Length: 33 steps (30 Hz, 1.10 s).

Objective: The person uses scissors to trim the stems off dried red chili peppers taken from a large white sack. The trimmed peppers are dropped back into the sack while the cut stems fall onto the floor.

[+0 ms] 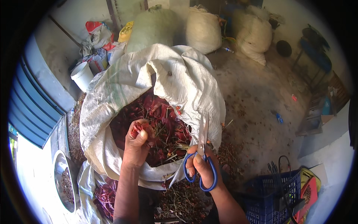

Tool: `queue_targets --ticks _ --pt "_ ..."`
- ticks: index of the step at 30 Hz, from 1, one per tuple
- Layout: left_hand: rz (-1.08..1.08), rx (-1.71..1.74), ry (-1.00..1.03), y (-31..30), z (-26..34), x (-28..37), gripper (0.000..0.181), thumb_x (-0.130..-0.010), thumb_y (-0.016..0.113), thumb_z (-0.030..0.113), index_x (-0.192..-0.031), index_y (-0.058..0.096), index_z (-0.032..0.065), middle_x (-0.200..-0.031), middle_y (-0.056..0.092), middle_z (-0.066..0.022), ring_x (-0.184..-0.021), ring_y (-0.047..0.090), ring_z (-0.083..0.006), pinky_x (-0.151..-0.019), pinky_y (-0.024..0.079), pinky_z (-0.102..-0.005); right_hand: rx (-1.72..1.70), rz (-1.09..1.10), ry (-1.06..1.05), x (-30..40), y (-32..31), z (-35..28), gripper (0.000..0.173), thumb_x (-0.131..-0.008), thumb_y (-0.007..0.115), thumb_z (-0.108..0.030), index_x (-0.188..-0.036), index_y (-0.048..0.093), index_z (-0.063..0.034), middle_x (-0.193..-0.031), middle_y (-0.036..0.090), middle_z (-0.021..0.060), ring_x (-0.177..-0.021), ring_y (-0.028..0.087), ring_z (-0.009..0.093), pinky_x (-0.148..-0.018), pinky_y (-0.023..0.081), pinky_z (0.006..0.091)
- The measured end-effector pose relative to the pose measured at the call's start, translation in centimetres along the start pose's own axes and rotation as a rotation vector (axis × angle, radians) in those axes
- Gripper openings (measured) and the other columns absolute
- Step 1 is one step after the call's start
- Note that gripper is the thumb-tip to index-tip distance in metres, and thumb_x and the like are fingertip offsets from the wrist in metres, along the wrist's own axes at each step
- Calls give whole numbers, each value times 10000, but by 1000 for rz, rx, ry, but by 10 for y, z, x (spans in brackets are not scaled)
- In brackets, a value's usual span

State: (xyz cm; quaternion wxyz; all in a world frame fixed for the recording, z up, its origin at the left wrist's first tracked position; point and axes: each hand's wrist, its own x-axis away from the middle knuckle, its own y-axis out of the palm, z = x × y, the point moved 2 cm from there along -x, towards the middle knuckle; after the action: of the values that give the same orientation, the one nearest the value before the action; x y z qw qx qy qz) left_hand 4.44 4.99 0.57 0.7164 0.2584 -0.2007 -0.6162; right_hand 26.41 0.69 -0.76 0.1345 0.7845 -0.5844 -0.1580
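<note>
My left hand [137, 147] is closed around a small bunch of dried red chili pods [142, 129], raised over the mouth of a large white woven sack [190, 78]. The rim of that sack is rolled outward, and more dark red pods [159, 109] with thin stems fill its inside. Over the sack's right front edge, my right hand [205, 168] grips blue-handled scissors [203, 137]. Their blades point away from me and stand slightly apart, touching no pod. Part of the bunch is hidden by my left fingers and thumb.
Stem scraps [181, 200] litter the floor in front of me. A second sack of red pods [106, 194] and a metal basin [64, 182] stand at left. To the right is a blue plastic crate [258, 207]. Full sacks [202, 29] and a white bucket [82, 75] stand farther back.
</note>
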Motion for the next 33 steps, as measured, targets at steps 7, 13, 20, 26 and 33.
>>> queue_targets --ticks 7,13,20,26,33 --pt "93 -821 106 -8 -15 -20 174 -795 807 70 -884 665 24 -698 571 38 -662 505 -52 -604 417 -240 72 49 -40 -2 2 -4 382 -989 650 -367 -1135 537 -32 -736 585 45 -609 543 88 -562 446 252" --pt "62 -1694 216 28 -43 -41 375 -754 808 236 -1010 609 47 -813 708 -171 -789 694 -378 -697 543 -462 198 115 -70 -5 -4 0 407 -972 668 -403 -1114 554 -39 -707 591 25 -611 565 92 -562 456 261" --pt "140 -935 212 4 -9 -4 414 -727 805 23 -1118 673 6 -923 725 -105 -845 673 -166 -811 511 -295 838 119 -208 0 -2 -13 568 -836 779 -520 -1052 610 -23 -669 599 47 -549 583 156 -550 494 302" --pt "-50 -1078 388 12 4 10 343 -700 784 -34 -1035 725 15 -937 702 -98 -881 643 -220 -829 503 -320 1341 20 -292 3 12 -17 679 -726 774 -674 -854 626 -23 -702 633 135 -618 665 312 -560 524 396" --pt "-221 -1278 519 20 10 17 376 -672 803 -28 -1033 710 19 -880 650 -97 -808 618 -228 -750 492 -318 1359 32 -253 1 15 -14 561 -782 790 -562 -793 579 -43 -625 608 121 -530 636 297 -489 494 386"
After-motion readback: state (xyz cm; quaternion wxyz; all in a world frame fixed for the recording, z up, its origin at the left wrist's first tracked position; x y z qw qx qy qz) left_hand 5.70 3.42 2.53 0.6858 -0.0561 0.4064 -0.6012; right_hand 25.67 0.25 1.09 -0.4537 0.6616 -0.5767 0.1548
